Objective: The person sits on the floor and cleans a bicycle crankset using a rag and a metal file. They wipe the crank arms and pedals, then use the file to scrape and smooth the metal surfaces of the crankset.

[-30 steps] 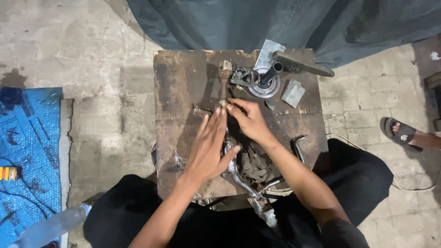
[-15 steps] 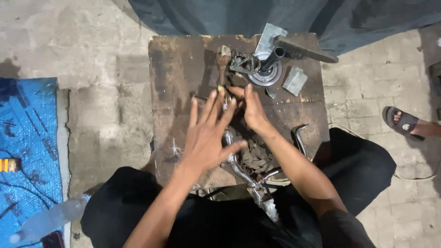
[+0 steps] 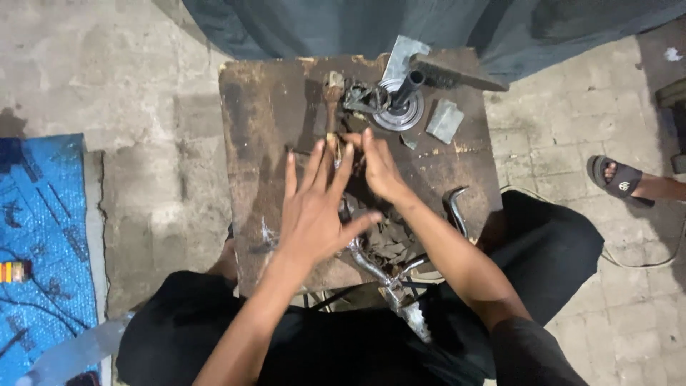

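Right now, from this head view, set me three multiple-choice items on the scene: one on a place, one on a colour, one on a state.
1. Where does the round grey metal disc with the dark shaft stand on the worn brown wooden board?
A. far edge
B. near edge
C. on the floor

2. What colour is the crinkled plastic sheet on the floor?
A. red
B. blue
C. white

3. How are the left hand fingers?
A. clenched in a fist
B. spread open
C. hidden

Answers: 1 A, it stands by the dark cloth at the far side; 2 B, it shows blue at the picture's left; 3 B, the fingers fan apart above the board, beside the right hand.
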